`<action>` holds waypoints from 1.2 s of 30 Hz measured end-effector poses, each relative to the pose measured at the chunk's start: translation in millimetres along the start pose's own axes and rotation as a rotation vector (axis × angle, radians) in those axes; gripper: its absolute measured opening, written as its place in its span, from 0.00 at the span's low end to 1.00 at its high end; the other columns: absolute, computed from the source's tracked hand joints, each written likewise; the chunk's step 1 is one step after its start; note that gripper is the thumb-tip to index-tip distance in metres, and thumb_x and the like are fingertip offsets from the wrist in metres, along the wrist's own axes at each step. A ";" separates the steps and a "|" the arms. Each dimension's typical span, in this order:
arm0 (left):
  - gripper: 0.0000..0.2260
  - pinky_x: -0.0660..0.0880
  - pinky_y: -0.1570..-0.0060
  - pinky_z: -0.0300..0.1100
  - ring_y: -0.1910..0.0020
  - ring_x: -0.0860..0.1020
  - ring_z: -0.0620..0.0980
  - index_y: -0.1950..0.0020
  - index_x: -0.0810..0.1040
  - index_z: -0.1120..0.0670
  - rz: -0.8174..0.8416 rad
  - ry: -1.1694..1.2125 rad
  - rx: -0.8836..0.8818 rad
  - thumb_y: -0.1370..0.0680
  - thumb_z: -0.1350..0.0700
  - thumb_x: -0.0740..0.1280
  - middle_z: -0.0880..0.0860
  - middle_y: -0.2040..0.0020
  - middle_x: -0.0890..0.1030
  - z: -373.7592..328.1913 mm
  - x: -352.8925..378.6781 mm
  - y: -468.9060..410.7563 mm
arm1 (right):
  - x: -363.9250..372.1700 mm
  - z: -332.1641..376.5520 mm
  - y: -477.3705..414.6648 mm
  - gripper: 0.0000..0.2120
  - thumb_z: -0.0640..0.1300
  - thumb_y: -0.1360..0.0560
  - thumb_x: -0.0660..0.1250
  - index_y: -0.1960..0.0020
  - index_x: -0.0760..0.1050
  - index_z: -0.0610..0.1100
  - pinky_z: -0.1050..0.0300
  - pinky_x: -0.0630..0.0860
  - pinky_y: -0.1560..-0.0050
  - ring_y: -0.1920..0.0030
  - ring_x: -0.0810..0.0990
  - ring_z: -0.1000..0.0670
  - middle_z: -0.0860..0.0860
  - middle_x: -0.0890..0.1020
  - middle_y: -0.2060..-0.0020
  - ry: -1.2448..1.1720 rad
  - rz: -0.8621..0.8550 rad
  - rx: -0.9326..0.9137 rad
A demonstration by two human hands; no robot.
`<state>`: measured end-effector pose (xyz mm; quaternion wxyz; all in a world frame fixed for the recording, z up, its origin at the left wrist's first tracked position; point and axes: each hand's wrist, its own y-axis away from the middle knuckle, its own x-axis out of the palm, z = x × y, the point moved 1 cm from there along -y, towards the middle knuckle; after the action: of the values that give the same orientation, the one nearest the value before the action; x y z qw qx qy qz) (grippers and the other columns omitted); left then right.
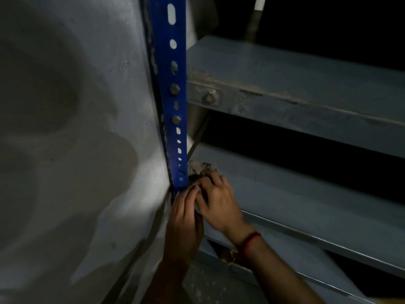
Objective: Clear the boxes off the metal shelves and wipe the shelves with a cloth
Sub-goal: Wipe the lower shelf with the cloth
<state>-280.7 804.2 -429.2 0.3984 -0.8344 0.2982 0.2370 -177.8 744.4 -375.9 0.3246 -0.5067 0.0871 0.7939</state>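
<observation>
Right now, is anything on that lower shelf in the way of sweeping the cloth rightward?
Nothing visible. The cloth sits in the left corner, partly under the right hand, beside the blue upright; the shelf to its right shows bare.

A grey plastered wall (65,128) fills the left half of the frame, a white tube (260,2) shows at the top edge, and a speckled grey surface (208,286) lies at bottom centre.

Grey plastered wall (65,128) fills left half, w/ soft shadows & one bright light patch (150,191) low down. Upper right bg nearly black; room dim.
</observation>
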 end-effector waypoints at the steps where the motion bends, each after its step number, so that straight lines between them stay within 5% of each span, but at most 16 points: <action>1: 0.28 0.69 0.31 0.49 0.29 0.71 0.52 0.24 0.62 0.53 0.013 0.047 -0.061 0.22 0.62 0.68 0.56 0.27 0.73 0.3 -1.8 0.8 | 0.5 1.8 -10.3 0.21 0.53 0.21 0.53 0.31 0.71 0.49 0.45 0.69 0.36 0.37 0.70 0.45 0.49 0.71 0.32 -0.028 0.024 -0.032; 5: 0.34 0.69 0.30 0.40 0.25 0.68 0.49 0.21 0.58 0.50 0.054 0.123 -0.094 0.22 0.67 0.67 0.53 0.23 0.67 2.2 -7.5 -0.4 | -3.5 -5.0 -33.5 0.31 0.52 0.17 0.55 0.19 0.44 0.53 0.46 0.58 0.27 0.29 0.61 0.45 0.50 0.61 0.22 -0.112 0.213 -0.114; 8: 0.31 0.62 0.30 0.28 0.25 0.65 0.38 0.21 0.61 0.52 0.064 0.147 -0.109 0.22 0.67 0.66 0.52 0.23 0.67 1.0 -7.6 -2.3 | -9.1 -16.0 -40.1 0.27 0.57 0.18 0.51 0.20 0.57 0.51 0.39 0.61 0.31 0.26 0.62 0.41 0.49 0.65 0.24 0.237 0.170 -0.205; 10: 0.31 0.62 0.30 0.28 0.26 0.68 0.44 0.21 0.61 0.51 0.079 0.128 -0.100 0.22 0.65 0.67 0.51 0.23 0.68 -0.3 -6.8 -1.2 | -18.0 -12.9 -43.2 0.30 0.61 0.22 0.46 0.23 0.63 0.54 0.37 0.60 0.31 0.23 0.58 0.40 0.46 0.59 0.21 0.387 0.154 -0.214; 13: 0.33 0.63 0.33 0.25 0.27 0.69 0.45 0.20 0.60 0.51 0.102 0.126 -0.118 0.22 0.64 0.68 0.52 0.23 0.68 1.5 -5.2 -0.2 | -23.2 -19.5 -47.8 0.25 0.60 0.17 0.47 0.22 0.58 0.59 0.43 0.53 0.28 0.22 0.54 0.45 0.50 0.45 0.19 0.252 0.320 -0.211; 16: 0.30 0.60 0.34 0.22 0.26 0.66 0.44 0.21 0.61 0.54 0.120 0.105 -0.127 0.21 0.61 0.66 0.54 0.23 0.68 0.3 -2.5 -0.8 | -16.7 -32.4 -53.7 0.22 0.57 0.16 0.51 0.23 0.62 0.55 0.50 0.56 0.31 0.27 0.61 0.46 0.54 0.63 0.22 0.105 0.246 -0.319; 20: 0.30 0.54 0.34 0.19 0.27 0.60 0.40 0.23 0.62 0.57 0.133 0.041 -0.097 0.24 0.61 0.67 0.59 0.24 0.68 -2.3 1.1 0.9 | 2.4 -34.6 -77.7 0.19 0.56 0.18 0.56 0.34 0.74 0.49 0.48 0.65 0.40 0.38 0.73 0.45 0.50 0.77 0.37 0.169 0.075 -0.355; 23: 0.32 0.53 0.32 0.20 0.24 0.61 0.46 0.21 0.62 0.54 0.176 -0.011 -0.074 0.23 0.61 0.69 0.55 0.20 0.62 0.6 3.0 4.2 | -9.8 -57.5 -109.7 0.16 0.52 0.19 0.59 0.39 0.78 0.44 0.47 0.77 0.51 0.50 0.82 0.40 0.42 0.80 0.42 0.246 -0.053 -0.193; 26: 0.31 0.63 0.31 0.32 0.24 0.64 0.52 0.22 0.65 0.55 0.203 -0.066 -0.044 0.24 0.60 0.71 0.52 0.19 0.57 3.3 6.2 6.9 | -32.2 -99.3 -110.0 0.27 0.57 0.17 0.50 0.36 0.77 0.40 0.43 0.82 0.55 0.55 0.84 0.36 0.35 0.82 0.46 0.287 -0.051 -0.049; 29: 0.30 0.67 0.31 0.39 0.23 0.63 0.53 0.23 0.67 0.56 0.198 -0.060 -0.081 0.24 0.61 0.71 0.50 0.19 0.56 3.9 8.8 8.0 | -45.8 -114.4 -73.0 0.27 0.59 0.22 0.51 0.37 0.77 0.43 0.45 0.79 0.52 0.56 0.83 0.36 0.38 0.84 0.52 0.276 -0.074 0.057; 32: 0.32 0.53 0.30 0.24 0.20 0.56 0.49 0.20 0.60 0.55 0.186 0.001 -0.111 0.23 0.61 0.68 0.48 0.18 0.52 -0.3 10.2 6.8 | -41.5 -96.7 -16.3 0.14 0.50 0.21 0.60 0.44 0.76 0.42 0.48 0.67 0.48 0.53 0.76 0.40 0.42 0.79 0.51 0.182 -0.117 -0.081; 36: 0.30 0.46 0.32 0.19 0.23 0.50 0.40 0.20 0.57 0.62 0.103 0.006 -0.134 0.21 0.55 0.60 0.57 0.19 0.55 -12.8 13.3 5.3 | -12.9 -33.9 9.0 0.20 0.49 0.17 0.58 0.27 0.67 0.45 0.53 0.61 0.37 0.41 0.69 0.47 0.46 0.73 0.36 -0.026 0.028 -0.217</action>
<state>-272.9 787.1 -433.1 0.3283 -0.8434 0.3254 0.2741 -154.3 716.1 -382.5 0.2579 -0.5271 0.0033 0.8097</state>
